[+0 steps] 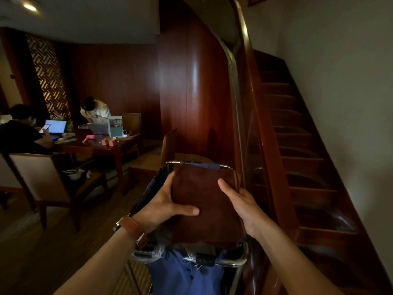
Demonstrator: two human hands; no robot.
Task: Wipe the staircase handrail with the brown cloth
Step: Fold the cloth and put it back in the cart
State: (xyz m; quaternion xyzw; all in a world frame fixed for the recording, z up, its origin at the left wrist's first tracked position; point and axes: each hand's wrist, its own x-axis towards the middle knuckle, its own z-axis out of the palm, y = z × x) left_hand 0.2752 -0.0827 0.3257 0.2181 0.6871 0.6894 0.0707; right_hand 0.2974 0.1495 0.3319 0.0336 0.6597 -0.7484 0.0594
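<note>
Our left hand (168, 201) and right hand (241, 202) clasp the folded brown cloth (204, 188) over the cart (225, 166); wiping seems not yet begun, so next it must reach the handrail (246, 39).

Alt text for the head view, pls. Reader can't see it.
The left hand and right hand hold a folded brown cloth by its sides above a chrome-framed cart with a blue bag. On the right, a wooden staircase climbs beside a curved handrail, untouched by either hand; far left, two people are at a table with laptops.
</note>
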